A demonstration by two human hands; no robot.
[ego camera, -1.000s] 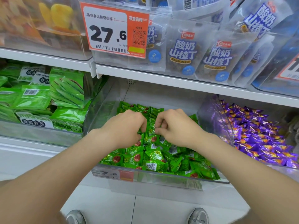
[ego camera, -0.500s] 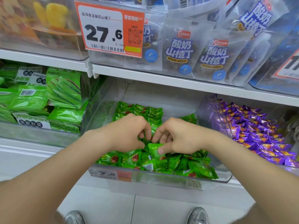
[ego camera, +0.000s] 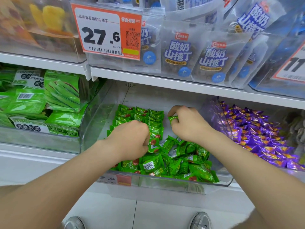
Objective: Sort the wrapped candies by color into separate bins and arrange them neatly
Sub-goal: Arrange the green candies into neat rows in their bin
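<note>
A clear plastic bin [ego camera: 181, 184] on the lower shelf holds green wrapped candies [ego camera: 186, 164]. At its back left they stand in neat rows [ego camera: 142, 114]; toward the front they lie in a loose heap. My left hand [ego camera: 130, 139] is over the middle of the bin, fingers curled, pinching a green candy [ego camera: 154, 145] at its right side. My right hand [ego camera: 188, 123] is raised toward the back right of the bin and holds one green candy [ego camera: 173, 119] between thumb and fingers.
A neighbouring clear bin on the right holds purple wrapped candies [ego camera: 257, 134]. Green snack packets [ego camera: 49, 103] fill the bin on the left. The shelf above carries white-blue pouches [ego camera: 179, 53] and an orange price tag [ego camera: 107, 30]. Two shoes [ego camera: 200, 220] show on the floor below.
The hands were together over the heap; my right hand has lifted a green candy and moved back and right. My left hand has stayed low, gripping a candy.
</note>
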